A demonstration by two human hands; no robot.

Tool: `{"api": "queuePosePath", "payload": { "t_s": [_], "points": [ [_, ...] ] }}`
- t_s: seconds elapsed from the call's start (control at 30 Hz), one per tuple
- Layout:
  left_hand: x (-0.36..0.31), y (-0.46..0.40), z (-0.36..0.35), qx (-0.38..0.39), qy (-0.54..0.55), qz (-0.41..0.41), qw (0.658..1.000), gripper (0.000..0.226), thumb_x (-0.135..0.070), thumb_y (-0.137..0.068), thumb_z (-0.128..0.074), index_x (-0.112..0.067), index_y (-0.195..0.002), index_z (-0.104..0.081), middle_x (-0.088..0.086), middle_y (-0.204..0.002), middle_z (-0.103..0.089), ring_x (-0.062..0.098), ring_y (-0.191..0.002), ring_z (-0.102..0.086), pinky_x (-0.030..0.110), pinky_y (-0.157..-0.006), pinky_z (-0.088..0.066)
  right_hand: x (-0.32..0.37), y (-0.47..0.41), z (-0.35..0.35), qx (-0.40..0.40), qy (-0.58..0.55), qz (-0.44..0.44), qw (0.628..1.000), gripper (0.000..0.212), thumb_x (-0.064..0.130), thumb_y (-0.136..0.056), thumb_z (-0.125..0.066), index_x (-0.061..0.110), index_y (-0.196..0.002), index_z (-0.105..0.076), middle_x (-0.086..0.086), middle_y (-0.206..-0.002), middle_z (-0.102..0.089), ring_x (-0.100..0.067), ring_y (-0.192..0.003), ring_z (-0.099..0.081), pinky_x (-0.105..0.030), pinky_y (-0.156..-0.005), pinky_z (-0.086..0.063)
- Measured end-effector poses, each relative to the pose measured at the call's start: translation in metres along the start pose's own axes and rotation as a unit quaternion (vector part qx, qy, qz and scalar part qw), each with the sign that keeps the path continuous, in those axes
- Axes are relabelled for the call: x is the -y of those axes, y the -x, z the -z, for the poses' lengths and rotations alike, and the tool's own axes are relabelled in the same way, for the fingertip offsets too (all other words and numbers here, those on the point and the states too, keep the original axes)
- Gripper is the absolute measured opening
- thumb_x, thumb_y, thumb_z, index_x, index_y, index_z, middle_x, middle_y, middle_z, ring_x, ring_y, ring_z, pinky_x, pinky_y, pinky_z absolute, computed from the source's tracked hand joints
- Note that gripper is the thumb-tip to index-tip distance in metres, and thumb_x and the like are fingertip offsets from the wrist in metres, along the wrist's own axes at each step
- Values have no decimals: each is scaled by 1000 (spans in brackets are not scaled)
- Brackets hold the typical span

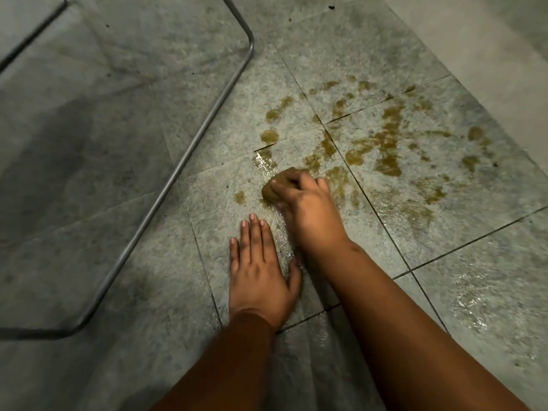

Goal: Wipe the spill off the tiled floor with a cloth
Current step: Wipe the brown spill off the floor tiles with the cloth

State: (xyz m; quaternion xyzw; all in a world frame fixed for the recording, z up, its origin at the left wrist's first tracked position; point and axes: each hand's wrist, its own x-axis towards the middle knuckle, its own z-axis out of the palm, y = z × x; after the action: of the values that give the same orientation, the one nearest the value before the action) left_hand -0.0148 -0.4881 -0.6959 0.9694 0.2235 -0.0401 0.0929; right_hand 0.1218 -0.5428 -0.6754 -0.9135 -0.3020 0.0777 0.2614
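Observation:
A yellow-brown spill lies smeared in streaks and blots over several grey floor tiles, mostly right of centre. My right hand presses a small wadded cloth, soaked brown, onto the floor at the spill's near left edge; only the cloth's left part shows beyond my fingers. My left hand rests flat on the tile just left of it, fingers together and stretched out, holding nothing. A wet sheen runs between the two hands.
A bent metal tube frame rests on the floor to the left, running from the top centre down to the lower left. Wet glistening patches cover the tiles at the lower right. A paler floor strip lies at the upper right.

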Motion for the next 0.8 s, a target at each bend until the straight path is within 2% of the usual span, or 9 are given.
{"api": "queuePosePath", "payload": {
  "t_s": [0.13,0.23,0.43,0.57,0.7,0.8],
  "points": [
    [1,2,0,3,5,4,1000,81,-52,-90,-30,-2,-152,-18,15,-161,-9,28,-149,-4,47,-116,-11,-7,43,15,29,-6,28,999,47,16,-91,-58,32,-134,-54,-6,-135,-48,-30,-111,-40,-40,-92,-45],
    [-1,-1,0,4,11,12,1000,82,-52,-88,-35,-1,-151,-17,16,-160,-13,29,-149,-10,49,-115,-16,-10,77,21,41,-19,28,999,48,17,-87,-64,33,-132,-56,0,-135,-49,-22,-105,-40,-34,-84,-46],
    [0,-1,-3,-3,19,8,1000,85,-52,-85,-37,0,-150,-25,17,-160,-14,29,-149,-9,48,-117,-14,2,16,-1,16,-24,39,999,44,14,-90,-61,32,-129,-59,-1,-136,-48,-26,-106,-40,-36,-86,-43],
    [-1,-2,-2,-7,25,13,1000,84,-54,-87,-34,1,-150,-26,17,-160,-16,29,-149,-9,49,-117,-16,16,-28,-9,34,-2,39,999,41,18,-95,-53,32,-134,-54,-1,-138,-44,-26,-110,-36,-36,-92,-42],
    [-1,-3,-2,-11,28,8,1000,86,-54,-83,-38,1,-148,-29,18,-159,-19,30,-148,-12,48,-117,-16,10,-2,3,45,-21,60,997,40,18,-92,-56,30,-130,-59,-1,-136,-49,-26,-111,-40,-34,-91,-39],
    [0,-4,-3,-5,15,5,1000,93,-52,-73,-46,3,-147,-31,19,-158,-18,31,-148,-12,49,-116,-16,5,31,11,53,-52,65,995,42,15,-89,-60,30,-128,-61,-1,-134,-52,-24,-105,-42,-29,-83,-37]
  ]
}}
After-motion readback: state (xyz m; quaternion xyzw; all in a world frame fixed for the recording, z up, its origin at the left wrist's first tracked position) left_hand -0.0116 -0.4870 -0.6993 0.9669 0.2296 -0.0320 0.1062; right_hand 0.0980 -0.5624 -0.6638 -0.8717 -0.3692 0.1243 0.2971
